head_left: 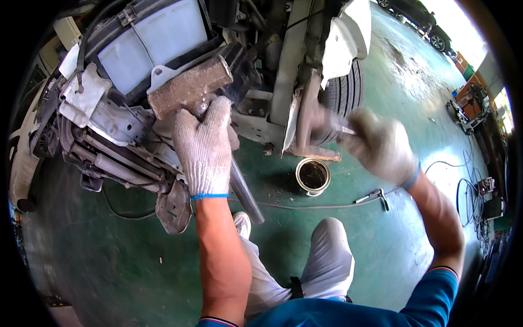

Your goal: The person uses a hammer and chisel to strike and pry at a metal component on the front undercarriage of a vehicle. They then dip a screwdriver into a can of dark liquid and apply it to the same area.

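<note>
While my left hand is wrapped tight below the head of a sledgehammer, up goes that great rusty block, tilted, right in front of the stripped vehicle front! Its steel handle slants out below my glove, down over the green floor. And over on the other side, my right hand, gloved too, is a blur! My fist is folded around the grip of a hammer, smeared so badly that I can't pick out each finger. Its head is beside the upright metal rail, close to the tyre; whether it touches, I can't tell. Below that, an open can stands on the floor, something dark inside. Nearer my right forearm lies a metal hand tool, close by a cable running across between it and my shoe.
</note>
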Motion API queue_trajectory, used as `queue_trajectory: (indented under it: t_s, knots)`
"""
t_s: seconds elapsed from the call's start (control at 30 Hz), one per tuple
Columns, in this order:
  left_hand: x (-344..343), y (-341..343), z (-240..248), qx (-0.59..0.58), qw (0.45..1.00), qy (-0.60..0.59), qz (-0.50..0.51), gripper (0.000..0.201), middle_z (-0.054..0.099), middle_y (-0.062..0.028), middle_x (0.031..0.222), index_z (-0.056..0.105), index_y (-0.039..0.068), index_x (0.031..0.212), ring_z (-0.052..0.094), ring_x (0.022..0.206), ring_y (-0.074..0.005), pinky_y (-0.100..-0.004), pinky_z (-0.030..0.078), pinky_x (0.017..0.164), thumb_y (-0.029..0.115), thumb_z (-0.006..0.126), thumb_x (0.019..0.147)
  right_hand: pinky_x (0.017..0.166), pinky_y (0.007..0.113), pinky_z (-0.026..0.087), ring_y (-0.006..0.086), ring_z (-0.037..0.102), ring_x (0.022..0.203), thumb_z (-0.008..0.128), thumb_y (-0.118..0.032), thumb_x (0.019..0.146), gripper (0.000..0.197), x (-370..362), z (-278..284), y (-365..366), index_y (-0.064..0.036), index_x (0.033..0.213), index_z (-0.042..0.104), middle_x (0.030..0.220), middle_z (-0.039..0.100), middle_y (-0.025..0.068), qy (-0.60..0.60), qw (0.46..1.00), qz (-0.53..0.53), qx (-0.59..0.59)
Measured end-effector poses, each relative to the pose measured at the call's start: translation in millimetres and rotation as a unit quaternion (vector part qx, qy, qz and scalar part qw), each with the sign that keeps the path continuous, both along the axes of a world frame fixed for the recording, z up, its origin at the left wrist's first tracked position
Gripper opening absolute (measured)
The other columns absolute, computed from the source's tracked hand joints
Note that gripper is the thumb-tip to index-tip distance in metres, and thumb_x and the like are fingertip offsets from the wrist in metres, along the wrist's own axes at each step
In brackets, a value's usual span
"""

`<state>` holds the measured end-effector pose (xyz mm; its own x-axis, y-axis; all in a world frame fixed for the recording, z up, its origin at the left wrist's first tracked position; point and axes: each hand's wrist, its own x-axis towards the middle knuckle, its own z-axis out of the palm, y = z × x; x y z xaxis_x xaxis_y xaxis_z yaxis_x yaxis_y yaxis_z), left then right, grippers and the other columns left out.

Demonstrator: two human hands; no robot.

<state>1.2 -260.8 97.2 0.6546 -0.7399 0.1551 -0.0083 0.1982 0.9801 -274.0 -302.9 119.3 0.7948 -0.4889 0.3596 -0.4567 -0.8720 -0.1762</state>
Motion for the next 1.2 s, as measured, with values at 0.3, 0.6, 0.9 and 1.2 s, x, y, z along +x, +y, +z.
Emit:
queue_trajectory:
  t_s: [0.3, 0.6, 0.9, 1.2]
  knots:
    - [-1.8, -2.4, 3.8, -0.001, 1.000, -0.021, 0.017, 0.025, 0.056, -0.0043, 0.060, 0.060, 0.003, 0.084, 0.052, 0.044, -0.0149, -0.0292, 0.042, 0.044, 0.022, 0.073, 0.091, 0.057, 0.043, 0.054, 0.0317, 0.068, 0.061, 0.078, -0.039, 0.087, 0.037, 11.1, 2.0, 9.8, -0.0065, 0.101, 0.066, 0.068, 0.064, 0.0118, -0.019, 0.999, -0.020, -0.044]
    - [-3.2, -2.5, 5.2, -0.007, 1.000, -0.026, 0.001, 0.026, 0.056, -0.0049, 0.057, 0.060, 0.002, 0.081, 0.053, 0.046, -0.0147, -0.0295, 0.040, 0.045, 0.022, 0.073, 0.092, 0.059, 0.042, 0.056, 0.0367, 0.069, 0.063, 0.069, -0.037, 0.095, 0.031, -31.0, -34.5, -27.9, -0.0059, 0.099, 0.064, 0.069, 0.067, 0.0124, 0.019, 0.998, -0.054, 0.024]
    - [-6.5, -4.0, -0.6, -0.010, 1.000, -0.016, -0.001, 0.023, 0.055, -0.0048, 0.058, 0.060, 0.003, 0.086, 0.051, 0.044, -0.0148, -0.0291, 0.039, 0.043, 0.021, 0.074, 0.091, 0.055, 0.040, 0.053, 0.0251, 0.066, 0.060, 0.080, -0.040, 0.082, 0.037, 17.6, 17.6, 44.7, -0.0123, 0.095, 0.060, 0.070, 0.061, 0.0030, 0.109, 0.977, 0.173, -0.060]
    - [-7.7, 4.7, 4.8, 0.019, 0.996, -0.076, -0.039, 0.022, 0.058, -0.0029, 0.060, 0.060, 0.003, 0.085, 0.053, 0.044, -0.0121, -0.0296, 0.042, 0.044, 0.019, 0.074, 0.091, 0.071, 0.041, 0.057, 0.0381, 0.072, 0.077, 0.076, -0.029, 0.092, 0.038, -14.3, -7.5, 16.8, 0.0014, 0.112, 0.066, 0.080, 0.069, 0.0200, -0.109, 0.965, -0.049, 0.232]
